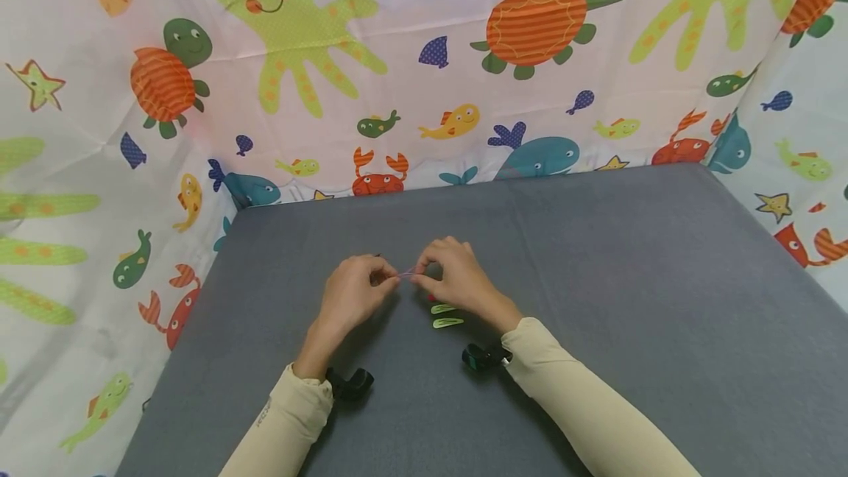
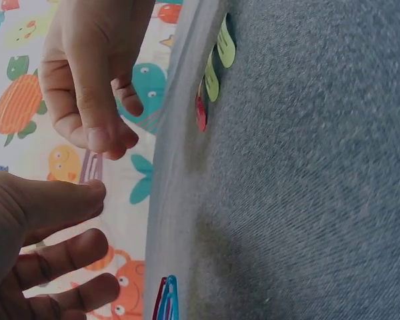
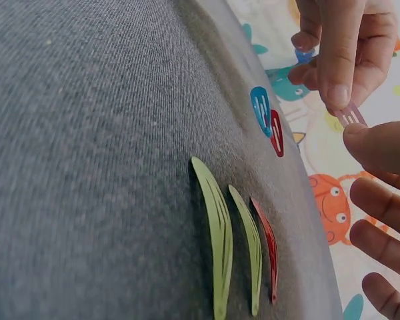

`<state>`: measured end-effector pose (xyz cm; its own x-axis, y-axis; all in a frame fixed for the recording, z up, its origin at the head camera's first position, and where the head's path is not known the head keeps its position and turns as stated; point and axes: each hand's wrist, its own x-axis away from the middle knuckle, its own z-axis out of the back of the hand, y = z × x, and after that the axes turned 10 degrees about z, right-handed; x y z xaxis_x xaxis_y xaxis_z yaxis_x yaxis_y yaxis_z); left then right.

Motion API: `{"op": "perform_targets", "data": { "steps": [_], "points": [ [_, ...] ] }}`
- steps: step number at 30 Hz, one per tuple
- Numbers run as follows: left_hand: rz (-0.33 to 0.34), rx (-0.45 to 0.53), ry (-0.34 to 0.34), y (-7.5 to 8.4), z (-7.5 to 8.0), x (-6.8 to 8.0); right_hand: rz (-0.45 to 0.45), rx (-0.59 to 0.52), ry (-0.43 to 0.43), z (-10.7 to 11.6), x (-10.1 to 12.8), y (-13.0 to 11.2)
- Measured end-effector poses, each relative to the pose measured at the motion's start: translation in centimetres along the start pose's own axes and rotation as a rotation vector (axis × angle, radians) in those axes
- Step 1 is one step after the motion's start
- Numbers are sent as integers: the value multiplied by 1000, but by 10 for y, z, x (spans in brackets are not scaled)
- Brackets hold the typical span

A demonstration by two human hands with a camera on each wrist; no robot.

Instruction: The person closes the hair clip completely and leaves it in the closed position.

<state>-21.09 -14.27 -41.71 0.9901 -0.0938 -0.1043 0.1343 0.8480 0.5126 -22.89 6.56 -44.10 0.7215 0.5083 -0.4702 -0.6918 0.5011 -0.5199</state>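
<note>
Both hands meet above the grey tabletop (image 1: 596, 278), the left hand (image 1: 351, 293) and right hand (image 1: 457, 278) together pinching a pink hair clip (image 1: 405, 274) between fingertips. Two green hair clips (image 1: 445, 316) lie just beneath the right hand.

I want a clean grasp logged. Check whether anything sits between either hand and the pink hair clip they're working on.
Nothing visible does. The left hand and the right hand both pinch the pink hair clip directly, above the grey table. The green clips lie below, apart.
</note>
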Motion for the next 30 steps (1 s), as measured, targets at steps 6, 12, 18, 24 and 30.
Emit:
{"op": "perform_targets", "data": {
  "steps": [6,12,18,24,30],
  "points": [
    [-42,41,26,4,-5,1,-7,-41,56,6,6,3],
    [-70,59,42,8,-9,2,-1,-43,87,11,12,6],
    [-105,77,43,11,-9,3,-11,-78,99,14,16,7],
    [-152,71,46,12,-7,2,-23,-110,96,16,19,11],
    [-175,73,39,14,-9,2,46,-139,54,17,22,15]
  ]
}}
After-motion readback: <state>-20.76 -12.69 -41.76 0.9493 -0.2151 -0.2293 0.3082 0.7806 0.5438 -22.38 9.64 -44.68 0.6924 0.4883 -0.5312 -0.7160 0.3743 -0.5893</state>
